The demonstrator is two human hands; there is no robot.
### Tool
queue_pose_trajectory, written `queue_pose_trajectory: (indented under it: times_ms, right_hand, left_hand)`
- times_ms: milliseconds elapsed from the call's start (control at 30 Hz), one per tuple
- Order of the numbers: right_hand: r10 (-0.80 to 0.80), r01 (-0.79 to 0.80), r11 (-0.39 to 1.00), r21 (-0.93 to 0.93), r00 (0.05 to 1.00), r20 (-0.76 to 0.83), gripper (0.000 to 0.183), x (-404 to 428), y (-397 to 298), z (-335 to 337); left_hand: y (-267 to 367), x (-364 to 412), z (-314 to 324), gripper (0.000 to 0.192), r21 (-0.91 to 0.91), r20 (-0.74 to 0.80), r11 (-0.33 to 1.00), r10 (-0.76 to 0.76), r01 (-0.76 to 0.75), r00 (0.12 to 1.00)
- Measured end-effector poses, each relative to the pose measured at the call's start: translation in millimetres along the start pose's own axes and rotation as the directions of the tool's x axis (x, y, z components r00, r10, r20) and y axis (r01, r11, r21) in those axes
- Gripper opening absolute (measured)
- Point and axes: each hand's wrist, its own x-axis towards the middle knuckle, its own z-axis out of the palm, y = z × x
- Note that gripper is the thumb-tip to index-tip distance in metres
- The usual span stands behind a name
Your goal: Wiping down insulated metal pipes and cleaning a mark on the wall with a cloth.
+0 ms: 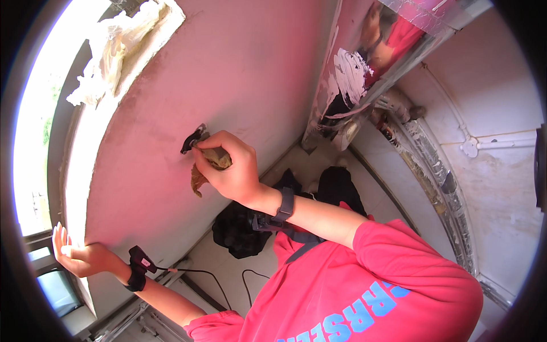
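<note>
My right hand (pixel 233 169) is raised against a pinkish-lit plaster wall (pixel 171 94). Its fingers pinch a crumpled brown piece (pixel 218 158), perhaps sandpaper or cloth, with a flap hanging below. Right at the fingertips is a small black shape (pixel 192 140) on the wall; whether it is a held piece or a hole I cannot tell. At the lower left, my left hand (pixel 79 258) is beside the wall's edge near the window, palm turned up and holding nothing. Both wrists wear black straps, and the left one carries a small device (pixel 142 259) with a cable.
Crumpled whitish plastic sheeting (pixel 124 42) lies on the window ledge (pixel 145 81). At upper right, a shiny reflective box-like surface (pixel 397 47) bears a white paste smear (pixel 351 76). Stained pipes (pixel 431 171) run along the right. Black items (pixel 241 231) are low by the floor.
</note>
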Motion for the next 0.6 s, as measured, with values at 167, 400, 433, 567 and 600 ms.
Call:
queue_pose_trajectory:
  times_ms: [167, 400, 433, 567, 600]
  right_hand:
    - [0.154, -0.151, 0.986, 0.069, 0.986, -0.055, 0.015, 0.2, -1.4, 2.3]
    - [0.107, -0.107, 0.991, 0.084, 0.994, 0.000, 0.015, -8.9, -8.1, 7.1]
    - [0.051, -0.053, 0.996, 0.069, 0.998, 0.030, 0.014, -10.6, -7.8, 7.8]
    - [0.035, -0.037, 0.999, 0.038, 0.997, 0.063, 0.014, -5.2, -10.8, 4.6]
    - [0.087, -0.091, 0.993, 0.080, 0.995, 0.047, 0.015, -0.6, -9.0, 4.0]
  left_hand:
    - [0.7, 1.0, -0.4, 0.047, 0.001, -0.004, 1.000, -0.011, 0.011, 1.000]
    - [0.8, -0.3, -0.9, 0.047, 0.012, -0.011, 1.000, -0.020, 0.020, 1.000]
    - [-1.4, -0.7, -2.0, 0.047, 0.020, 0.005, 1.000, -0.015, 0.014, 1.000]
    - [-1.0, 0.2, -0.8, 0.054, 0.023, 0.009, 0.999, 0.029, -0.029, 1.000]
    - [1.9, -0.4, 0.6, 0.057, 0.040, 0.015, 0.999, 0.020, -0.020, 1.000]
